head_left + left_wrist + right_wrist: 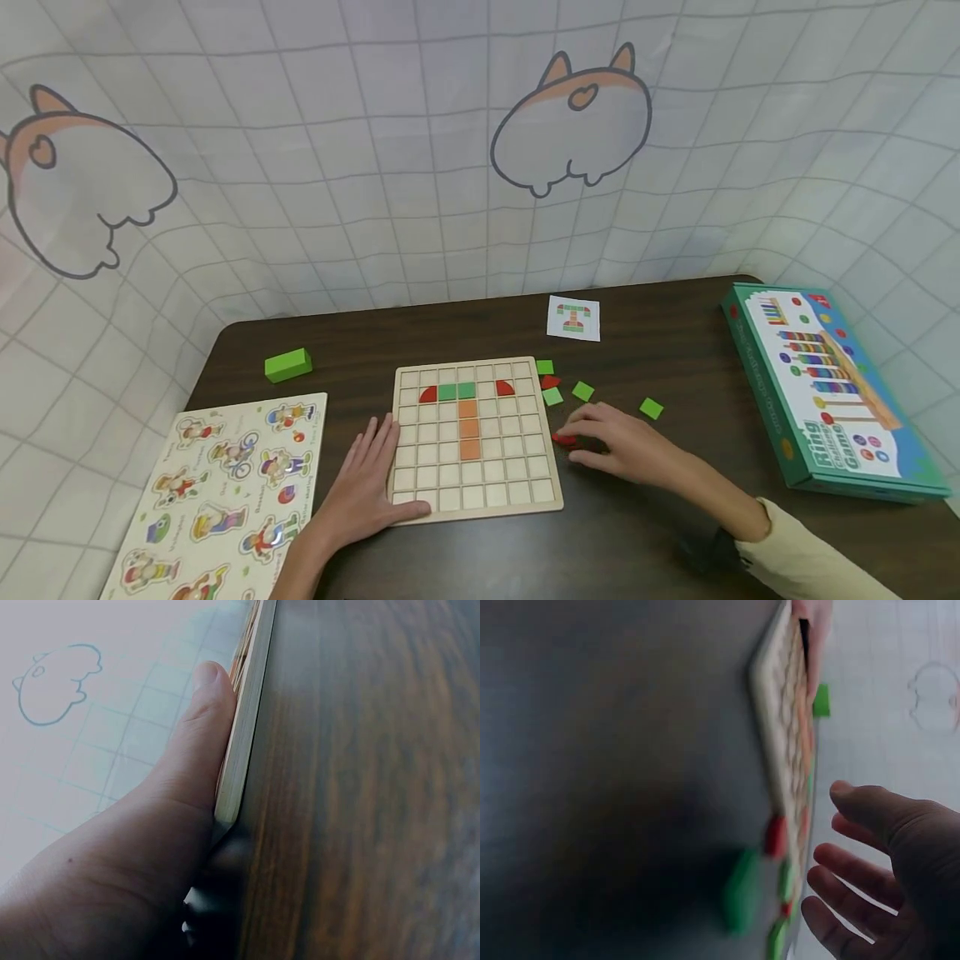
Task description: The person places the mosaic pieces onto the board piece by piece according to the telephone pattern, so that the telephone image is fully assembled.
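Item: gridded wooden board [493, 472], flat on the counter [480, 558] before me, so every cell lies within reach of both hands.

Set in it, upper part: red quarter-round [428, 394]; two green squares [457, 392] side by side, touching its row; a second red quarter-round [505, 388], one cell's gap further right. Three orange squares [468, 428] run in a column below the right-hand green.

My left hand [363, 479]: fingers straight at the board's left edge, thumb extended over the near left corner. I judge this is to stop the board sliding.

My right hand [611, 442]: fingers parted, thumb apart, over a red piece [564, 439] just beside the board's right edge. It pinches nothing that I can make out; whether a fingertip touches the red, I cannot tell.

Loose stock, right of the board, presumably kept there for easy picking: green squares [582, 391], one lying well apart, and another red piece [551, 382].

Picture card [573, 318]: beyond the board, a T in coloured shapes, probably placed for looking up at.

Outlying: green block [288, 365]; figure puzzle [253, 500], left; boxed ring game [832, 392], right; checked curtain [435, 208] behind.
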Demonstrator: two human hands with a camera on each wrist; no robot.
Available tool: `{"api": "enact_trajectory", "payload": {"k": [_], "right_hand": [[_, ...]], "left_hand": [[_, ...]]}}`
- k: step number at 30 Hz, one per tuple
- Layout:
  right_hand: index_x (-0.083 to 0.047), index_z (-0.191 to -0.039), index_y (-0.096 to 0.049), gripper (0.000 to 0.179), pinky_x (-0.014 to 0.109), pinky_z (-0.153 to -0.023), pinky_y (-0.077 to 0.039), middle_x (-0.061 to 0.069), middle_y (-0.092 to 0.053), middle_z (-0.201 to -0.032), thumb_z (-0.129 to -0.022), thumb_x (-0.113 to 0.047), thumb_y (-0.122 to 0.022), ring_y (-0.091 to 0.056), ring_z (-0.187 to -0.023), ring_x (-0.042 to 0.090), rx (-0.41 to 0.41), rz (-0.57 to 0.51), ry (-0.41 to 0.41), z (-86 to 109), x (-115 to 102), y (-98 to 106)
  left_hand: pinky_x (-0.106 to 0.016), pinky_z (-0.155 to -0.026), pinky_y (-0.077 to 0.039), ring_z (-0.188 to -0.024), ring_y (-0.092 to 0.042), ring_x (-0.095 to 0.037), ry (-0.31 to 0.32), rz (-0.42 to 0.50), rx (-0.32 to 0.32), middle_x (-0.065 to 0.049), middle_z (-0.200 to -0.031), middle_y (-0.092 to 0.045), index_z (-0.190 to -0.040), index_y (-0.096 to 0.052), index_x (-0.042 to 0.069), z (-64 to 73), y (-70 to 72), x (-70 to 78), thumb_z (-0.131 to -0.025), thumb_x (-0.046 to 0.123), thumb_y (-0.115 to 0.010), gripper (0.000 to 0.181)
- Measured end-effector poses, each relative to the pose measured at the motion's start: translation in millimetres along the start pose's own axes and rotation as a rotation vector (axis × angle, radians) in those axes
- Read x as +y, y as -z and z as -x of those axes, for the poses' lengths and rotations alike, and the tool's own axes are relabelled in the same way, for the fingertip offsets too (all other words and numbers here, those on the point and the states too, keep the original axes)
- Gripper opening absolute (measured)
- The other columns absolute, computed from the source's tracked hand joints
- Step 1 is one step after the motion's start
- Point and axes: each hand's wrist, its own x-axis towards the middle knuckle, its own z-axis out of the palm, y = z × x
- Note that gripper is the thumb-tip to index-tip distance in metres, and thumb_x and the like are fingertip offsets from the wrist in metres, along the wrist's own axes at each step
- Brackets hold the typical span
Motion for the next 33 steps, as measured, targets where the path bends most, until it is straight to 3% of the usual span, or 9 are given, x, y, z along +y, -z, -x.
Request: {"api": "enact_trajectory", "payload": {"k": [5, 12, 17, 23, 33], "right_hand": [[-0.017, -0.120, -0.068, 0.035, 0.037, -0.082, -0.055, -0.003, -0.064, -0.113, -0.088, -0.032, -0.070, -0.060, -0.101, 0.016, 0.011, -0.007, -0.111, 35.3, 10.3, -0.5], [-0.019, -0.132, -0.060, 0.051, 0.044, -0.085, -0.055, 0.001, -0.062, -0.122, -0.088, -0.042, -0.069, -0.060, -0.108, 0.019, -0.018, -0.026, -0.211, 57.9, 9.0, 0.8], [-0.019, -0.133, -0.058, 0.054, 0.050, -0.087, -0.054, 0.005, -0.064, -0.123, -0.086, -0.041, -0.070, -0.060, -0.115, 0.028, -0.010, -0.040, -0.265, 63.2, 8.4, -2.0], [-0.019, -0.124, -0.065, 0.046, 0.035, -0.077, -0.055, -0.007, -0.064, -0.108, -0.083, -0.039, -0.074, -0.059, -0.096, 0.011, 0.032, 0.038, -0.257, 60.7, 8.1, -8.2], [-0.020, -0.114, -0.070, 0.038, 0.030, -0.068, -0.053, -0.004, -0.063, -0.106, -0.081, -0.036, -0.077, -0.058, -0.091, 0.012, 0.022, 0.089, -0.254, 55.8, 4.4, -9.0]], "left_hand": [[-0.058, -0.120, -0.015, -0.152, -0.007, -0.036, 0.013, 0.000, -0.009, -0.011, -0.165, -0.008, -0.156, -0.015, 0.006, 0.2, 0.8, -1.4, -0.068, 0.080, -0.063, 0.125], [-0.058, -0.120, -0.015, -0.152, -0.007, -0.036, 0.009, 0.004, -0.004, -0.011, -0.165, -0.009, -0.156, -0.015, 0.006, 0.8, 0.4, -1.8, -0.069, 0.078, -0.064, 0.124], [-0.058, -0.120, -0.014, -0.152, -0.007, -0.036, 0.006, 0.003, 0.003, -0.011, -0.165, -0.009, -0.156, -0.014, 0.007, 1.1, -0.5, -2.8, -0.069, 0.079, -0.064, 0.124], [-0.058, -0.119, -0.016, -0.152, -0.008, -0.036, -0.001, 0.001, 0.003, -0.011, -0.165, -0.009, -0.156, -0.014, 0.007, 0.6, -1.4, -2.0, -0.069, 0.079, -0.063, 0.123], [-0.057, -0.120, -0.016, -0.152, -0.008, -0.035, 0.000, 0.000, 0.002, -0.010, -0.165, -0.009, -0.156, -0.015, 0.007, -0.2, 0.0, -0.1, -0.068, 0.079, -0.063, 0.124]]}}
